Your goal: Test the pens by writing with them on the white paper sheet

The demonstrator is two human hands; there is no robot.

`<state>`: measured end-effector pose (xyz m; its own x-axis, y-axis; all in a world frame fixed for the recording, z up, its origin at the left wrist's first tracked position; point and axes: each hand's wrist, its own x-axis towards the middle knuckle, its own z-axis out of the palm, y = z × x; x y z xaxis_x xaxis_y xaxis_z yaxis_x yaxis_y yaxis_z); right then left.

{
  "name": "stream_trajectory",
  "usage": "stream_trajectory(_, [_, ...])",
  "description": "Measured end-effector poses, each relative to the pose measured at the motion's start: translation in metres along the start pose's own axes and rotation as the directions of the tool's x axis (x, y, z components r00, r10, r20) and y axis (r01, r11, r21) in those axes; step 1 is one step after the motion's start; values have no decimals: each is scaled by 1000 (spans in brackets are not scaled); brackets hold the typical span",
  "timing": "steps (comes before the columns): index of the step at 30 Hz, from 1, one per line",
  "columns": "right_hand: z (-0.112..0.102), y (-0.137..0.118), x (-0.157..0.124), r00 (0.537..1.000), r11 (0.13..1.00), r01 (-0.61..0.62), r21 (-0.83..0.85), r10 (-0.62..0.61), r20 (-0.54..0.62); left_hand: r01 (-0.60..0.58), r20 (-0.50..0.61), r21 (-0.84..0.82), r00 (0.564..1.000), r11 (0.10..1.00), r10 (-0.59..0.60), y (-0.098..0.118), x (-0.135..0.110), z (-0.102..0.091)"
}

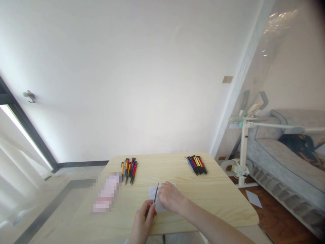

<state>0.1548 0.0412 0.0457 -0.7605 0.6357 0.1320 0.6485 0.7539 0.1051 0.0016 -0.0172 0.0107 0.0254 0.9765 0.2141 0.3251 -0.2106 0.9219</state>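
In the head view my left hand (145, 214) is closed around the lower end of a slim dark pen (156, 192), which points up and away from me. Just to the right of the pen, my right hand (169, 196) has its fingers curled together over the paper. What these fingers hold, if anything, is hidden. A small white sheet of paper (160, 205) with faint marks lies on the table under both hands.
The light wood table (203, 203) stands against a white wall. A bunch of coloured pens (129, 170) lies back left, and another row of pens (196, 165) back right. Something pinkish and pixelated (108, 193) shows at left. Exercise equipment (244, 145) and a grey sofa (274, 145) stand at right.
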Motion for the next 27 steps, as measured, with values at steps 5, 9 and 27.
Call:
stream_trajectory(5, [-4,10,-10,970,946,-209,248,233,-73,-3,-2,-17,1000,1000,3,-8,1,1])
stream_trajectory(9, [7,16,-24,782,595,-360,719,612,-116,-8,-12,-11,1000,1000,7,-9,2,2])
stream_trajectory(27, [5,-9,-48,715,-545,367,754,684,147,7,37,28,999,1000,-8,-5,1,0])
